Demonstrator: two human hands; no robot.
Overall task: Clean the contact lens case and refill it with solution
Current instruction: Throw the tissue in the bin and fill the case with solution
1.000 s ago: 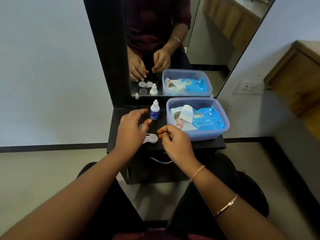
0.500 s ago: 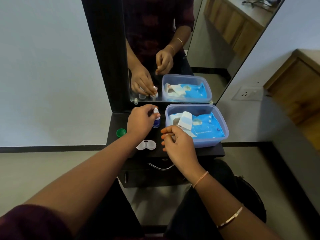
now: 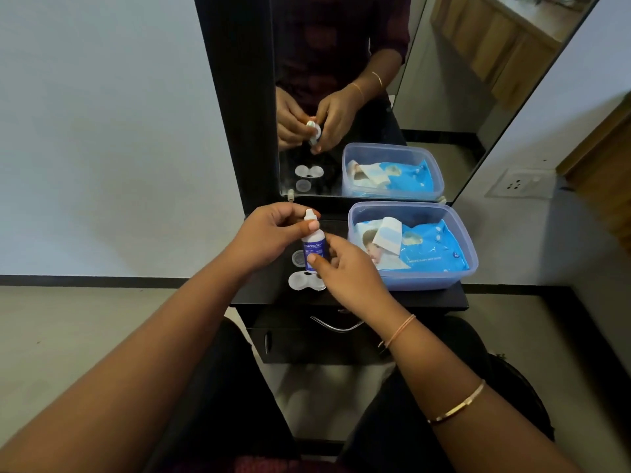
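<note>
A small white solution bottle (image 3: 313,244) with a blue label is held upright above the black shelf. My left hand (image 3: 269,235) grips its upper part, fingers around the white cap. My right hand (image 3: 345,271) holds the lower part of the bottle by thumb and fingers. Below the bottle, the white contact lens case (image 3: 305,280) lies open on the shelf, partly hidden by my right hand. A round clear lid (image 3: 298,258) lies just behind the case.
A clear plastic tub (image 3: 457,268) holding a blue wet-wipe pack (image 3: 423,249) stands on the right of the black shelf (image 3: 403,300). A mirror (image 3: 375,97) rises behind it. A drawer with a metal handle (image 3: 336,325) sits under the shelf.
My left hand lifted the bottle off the shelf and brought it toward me. My right hand moved in and took hold of its lower part. The green cap at the left is out of sight.
</note>
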